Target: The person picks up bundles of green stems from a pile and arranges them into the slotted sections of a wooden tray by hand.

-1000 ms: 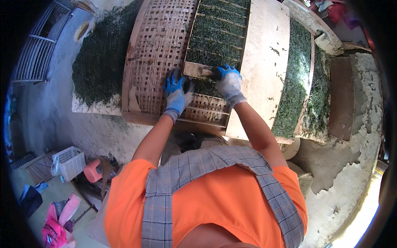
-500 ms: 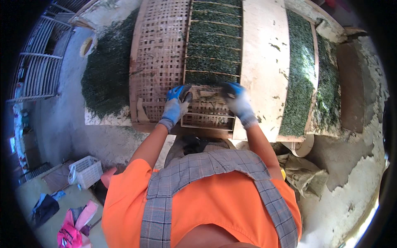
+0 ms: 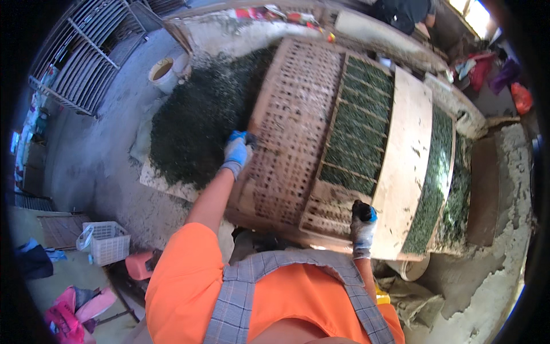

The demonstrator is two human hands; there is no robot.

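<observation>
The gloved left hand reaches beside a coarse, dark green heap and the woven lattice panel, its grip blurred. Fingers curled, the right hand is near the lower corner of the thin-slatted rectangular frame, filled with shredded greens; whether it grasps anything I cannot tell.

The left hand, in a blue and white glove, is at the left edge of the woven tabletop, near the dark green heap; whether it touches this edge, I cannot tell. The right hand, also gloved, is with curled fingers at the near right corner of the slatted frame; what it may hold is not clear. Green shreds fill most of this frame, but not its near end. To its right lies a pale board, then a green strip. Well apart from the tabletop's near left corner stands a white crate.
</observation>
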